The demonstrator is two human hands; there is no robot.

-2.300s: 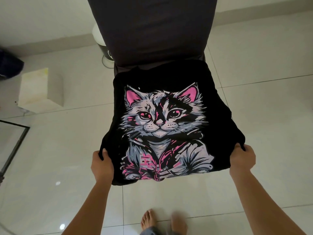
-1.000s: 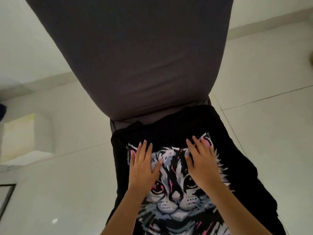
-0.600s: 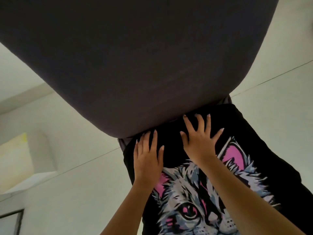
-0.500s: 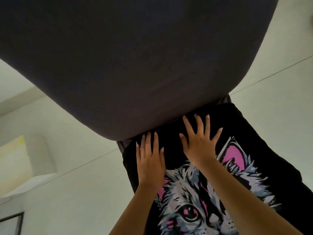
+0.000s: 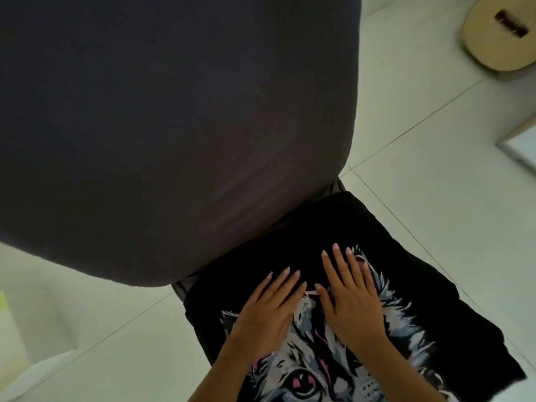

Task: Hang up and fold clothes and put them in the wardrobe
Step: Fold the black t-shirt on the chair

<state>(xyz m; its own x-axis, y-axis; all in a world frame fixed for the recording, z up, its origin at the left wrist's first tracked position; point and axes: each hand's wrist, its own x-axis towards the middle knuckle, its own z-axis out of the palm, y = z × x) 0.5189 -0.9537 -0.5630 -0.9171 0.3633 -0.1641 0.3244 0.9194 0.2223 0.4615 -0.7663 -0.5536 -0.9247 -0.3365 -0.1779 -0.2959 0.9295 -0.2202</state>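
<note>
Pressing down side by side, the left hand (image 5: 266, 320) and the right hand (image 5: 351, 303) lie flat on a black T-shirt (image 5: 290, 242), seen from the head camera. The fingers of both are straight and slightly spread, gripping nothing, with the palms on the cloth and the fingertips pointing toward the back edge of the seat. The two hands are just beside each other, thumbs nearly meeting. They rest on the upper part of a grey, white and pink cat print (image 5: 304, 381), whose ears and eye show around them.

The T-shirt lies spread over the chair seat (image 5: 181, 287) and covers almost all of it; only a thin grey strip of seat shows along the back edge and at the back left corner. A dark grey backrest (image 5: 174, 126) rises from that edge and fills the upper left of the view. Pale floor tiles (image 5: 420, 169) surround the chair. A light wooden guitar body (image 5: 499, 39) lies on them, well apart, at the upper right.
</note>
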